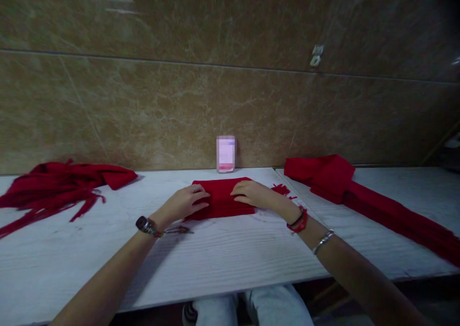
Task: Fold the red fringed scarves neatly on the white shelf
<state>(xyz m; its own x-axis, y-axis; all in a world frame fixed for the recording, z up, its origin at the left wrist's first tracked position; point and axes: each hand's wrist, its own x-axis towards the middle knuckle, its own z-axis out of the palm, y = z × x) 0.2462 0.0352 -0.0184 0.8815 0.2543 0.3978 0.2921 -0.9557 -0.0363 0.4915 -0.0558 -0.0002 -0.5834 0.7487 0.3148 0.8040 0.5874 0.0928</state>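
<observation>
A folded red scarf [223, 197] lies flat on the white table in front of me, a neat rectangle. Its red fringe [280, 189] sticks out beyond the right end. My left hand [189, 201] rests on the scarf's left part, thumb and fingers apart and lying on the cloth. On the right part, my right hand [253, 194] lies with its fingers stretched inward over the fabric. Neither hand visibly grips the cloth. Bare scarf shows between the two hands.
A heaped red scarf with fringe [68, 185] lies at the left. Another red scarf [330, 180], long and partly folded, runs to the right edge. A phone [226, 154] leans upright against the tiled wall [161, 115]. The white table [215, 259] has a seam right of centre.
</observation>
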